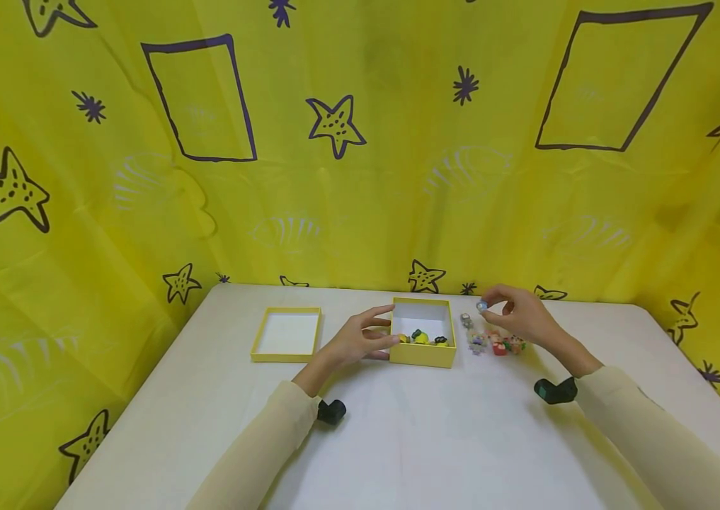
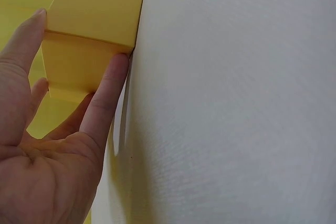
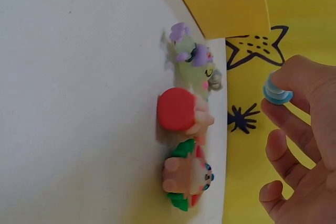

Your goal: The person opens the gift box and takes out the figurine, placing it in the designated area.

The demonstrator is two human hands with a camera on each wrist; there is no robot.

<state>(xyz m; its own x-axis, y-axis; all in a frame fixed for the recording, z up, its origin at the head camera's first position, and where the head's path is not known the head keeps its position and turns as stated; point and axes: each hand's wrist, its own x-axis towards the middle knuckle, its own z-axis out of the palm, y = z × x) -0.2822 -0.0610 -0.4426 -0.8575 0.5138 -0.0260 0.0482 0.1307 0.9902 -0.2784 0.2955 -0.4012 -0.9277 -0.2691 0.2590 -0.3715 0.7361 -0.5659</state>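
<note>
The right hand (image 1: 519,315) pinches a small blue-and-white toy (image 1: 482,306) between thumb and forefinger, right of an open yellow box (image 1: 422,356), near several figurines (image 1: 498,346). The left hand (image 1: 360,340), fingers extended, ungripping, touches the box's left side.

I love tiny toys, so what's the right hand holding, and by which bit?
A blue toy, pinched between the fingers; they hide which part.
</note>
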